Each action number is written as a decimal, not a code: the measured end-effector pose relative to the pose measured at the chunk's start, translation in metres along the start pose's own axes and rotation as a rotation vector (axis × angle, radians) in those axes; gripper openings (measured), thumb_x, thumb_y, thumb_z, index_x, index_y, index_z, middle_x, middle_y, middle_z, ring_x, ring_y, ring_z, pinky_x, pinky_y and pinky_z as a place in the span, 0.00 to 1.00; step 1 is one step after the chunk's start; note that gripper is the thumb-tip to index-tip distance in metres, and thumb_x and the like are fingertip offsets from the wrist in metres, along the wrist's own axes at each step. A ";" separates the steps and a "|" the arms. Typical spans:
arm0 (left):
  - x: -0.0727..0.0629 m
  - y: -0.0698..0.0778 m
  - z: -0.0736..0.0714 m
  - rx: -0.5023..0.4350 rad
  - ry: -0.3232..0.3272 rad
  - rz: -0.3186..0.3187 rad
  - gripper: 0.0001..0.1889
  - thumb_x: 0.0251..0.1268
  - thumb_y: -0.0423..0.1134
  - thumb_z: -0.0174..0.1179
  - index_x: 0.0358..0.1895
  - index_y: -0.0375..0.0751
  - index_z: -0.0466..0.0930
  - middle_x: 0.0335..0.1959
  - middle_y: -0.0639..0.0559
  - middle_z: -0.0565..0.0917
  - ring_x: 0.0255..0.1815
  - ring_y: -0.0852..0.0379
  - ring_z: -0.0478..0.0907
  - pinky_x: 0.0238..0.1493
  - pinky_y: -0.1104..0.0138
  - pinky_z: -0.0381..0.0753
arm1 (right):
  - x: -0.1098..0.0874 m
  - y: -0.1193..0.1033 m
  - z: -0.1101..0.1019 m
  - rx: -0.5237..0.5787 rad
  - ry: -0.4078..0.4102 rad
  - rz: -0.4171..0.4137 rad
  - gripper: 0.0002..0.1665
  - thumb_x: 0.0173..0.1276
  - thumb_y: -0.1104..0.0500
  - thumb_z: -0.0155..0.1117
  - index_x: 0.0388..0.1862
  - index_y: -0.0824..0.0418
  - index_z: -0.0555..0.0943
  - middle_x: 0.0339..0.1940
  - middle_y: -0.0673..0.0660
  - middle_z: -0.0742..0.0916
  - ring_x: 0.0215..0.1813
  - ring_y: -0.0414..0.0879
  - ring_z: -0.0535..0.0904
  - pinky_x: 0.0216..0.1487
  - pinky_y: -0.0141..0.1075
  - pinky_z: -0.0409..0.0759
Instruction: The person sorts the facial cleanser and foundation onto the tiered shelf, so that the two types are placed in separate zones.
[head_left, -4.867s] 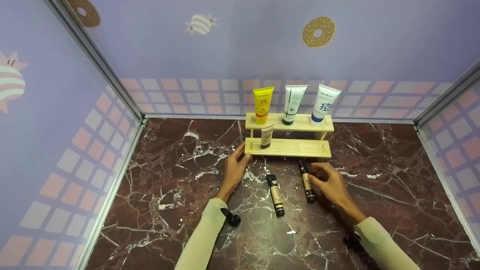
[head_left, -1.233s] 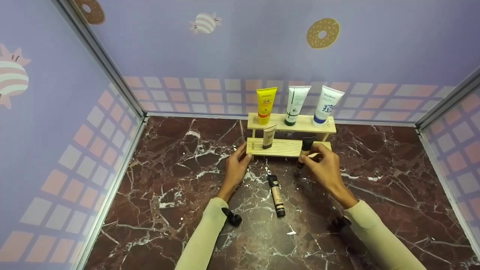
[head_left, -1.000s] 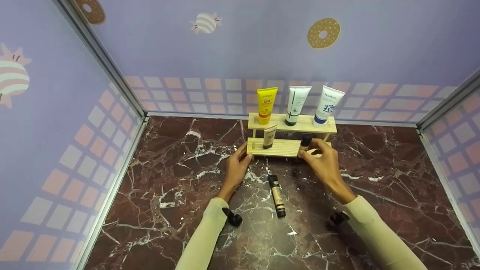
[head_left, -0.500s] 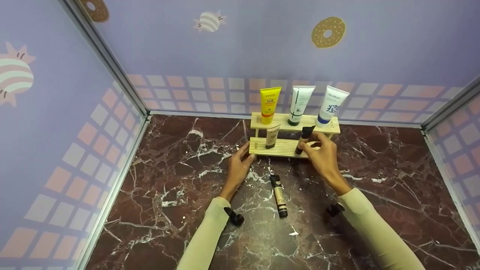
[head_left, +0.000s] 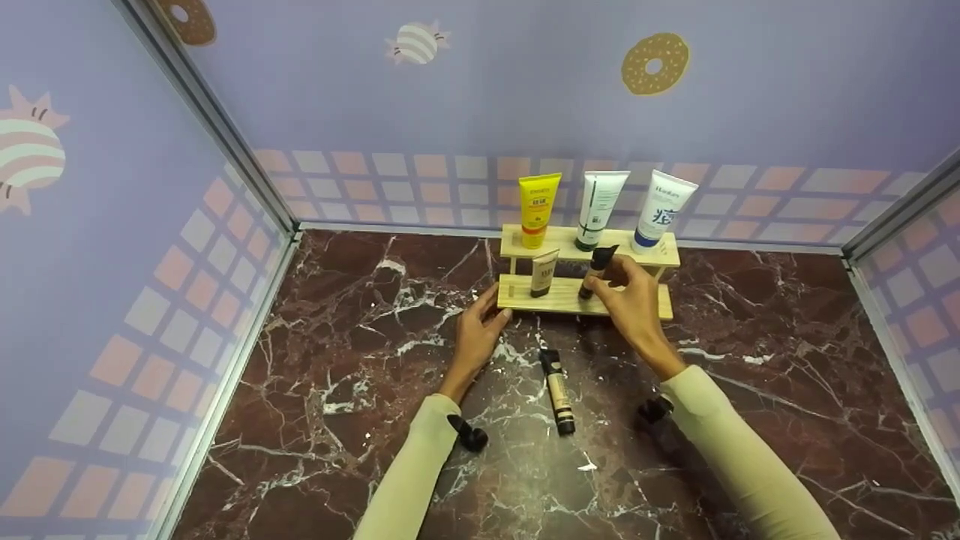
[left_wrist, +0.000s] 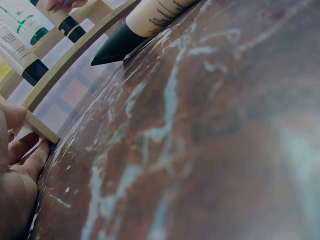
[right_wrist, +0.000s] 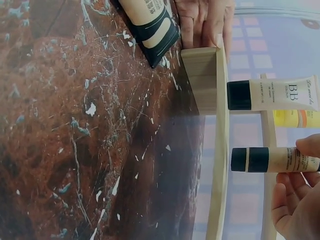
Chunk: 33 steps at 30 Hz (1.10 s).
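My right hand [head_left: 630, 296] pinches a beige squeeze tube with black ends [head_left: 598, 271], cap down over the lower tier of a pale wooden two-tier rack [head_left: 630, 304]. Whether the cap touches the board I cannot tell. To its left stands a small beige BB cream tube [head_left: 544, 273], upright on its dark cap. My left hand [head_left: 478, 330] holds the rack's lower left end, thumb by the front corner and fingers along the side. A second black-ended beige tube [head_left: 557, 391] lies on the table in front of the rack; its tail end [left_wrist: 117, 47] shows in the left wrist view.
On the upper tier stand a yellow tube [head_left: 537, 210], a white tube with a green cap [head_left: 600, 210] and a white tube with a blue base [head_left: 663, 210]. A patterned lilac wall [head_left: 480, 97] rises behind. The tabletop [head_left: 360, 337] is dark red marble-patterned.
My right hand has picked up the right-hand beige tube from the table, turned it upright and brought it over the lower tier, then shifted it left. My left hand stays at the rack.
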<state>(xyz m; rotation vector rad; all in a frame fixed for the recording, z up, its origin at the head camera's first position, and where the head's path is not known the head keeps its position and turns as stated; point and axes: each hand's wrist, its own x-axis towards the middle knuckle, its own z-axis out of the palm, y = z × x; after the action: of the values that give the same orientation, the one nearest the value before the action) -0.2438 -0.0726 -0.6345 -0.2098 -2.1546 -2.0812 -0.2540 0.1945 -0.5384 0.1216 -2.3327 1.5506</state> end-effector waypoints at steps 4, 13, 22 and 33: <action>0.001 0.000 -0.001 0.007 -0.001 -0.001 0.31 0.76 0.25 0.66 0.79 0.27 0.72 0.74 0.29 0.79 0.77 0.37 0.77 0.72 0.55 0.83 | 0.000 0.001 0.004 -0.024 0.005 0.000 0.13 0.68 0.68 0.79 0.50 0.68 0.88 0.43 0.63 0.92 0.42 0.52 0.86 0.48 0.33 0.83; 0.001 0.000 0.001 0.018 -0.001 -0.003 0.31 0.77 0.25 0.66 0.79 0.27 0.72 0.73 0.29 0.80 0.76 0.37 0.78 0.71 0.57 0.83 | -0.002 0.003 0.005 -0.038 -0.014 -0.040 0.17 0.69 0.69 0.77 0.55 0.70 0.87 0.47 0.65 0.92 0.48 0.57 0.88 0.52 0.43 0.85; 0.001 -0.001 -0.001 0.020 0.000 0.007 0.30 0.77 0.26 0.67 0.79 0.28 0.73 0.73 0.30 0.80 0.76 0.38 0.78 0.71 0.56 0.83 | -0.012 0.009 -0.008 -0.027 -0.022 -0.066 0.21 0.70 0.71 0.76 0.60 0.74 0.85 0.52 0.69 0.91 0.54 0.61 0.87 0.55 0.55 0.85; 0.002 -0.002 0.001 -0.004 0.002 -0.011 0.31 0.77 0.25 0.66 0.80 0.27 0.72 0.73 0.29 0.80 0.76 0.37 0.77 0.71 0.55 0.84 | -0.042 0.018 -0.015 -0.072 -0.087 -0.009 0.20 0.70 0.70 0.77 0.59 0.72 0.85 0.52 0.68 0.90 0.48 0.61 0.91 0.52 0.41 0.91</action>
<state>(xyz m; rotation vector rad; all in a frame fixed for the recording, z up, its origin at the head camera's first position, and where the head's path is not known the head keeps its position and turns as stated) -0.2461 -0.0716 -0.6360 -0.1965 -2.1548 -2.0910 -0.2152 0.2110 -0.5628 0.1859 -2.4480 1.4828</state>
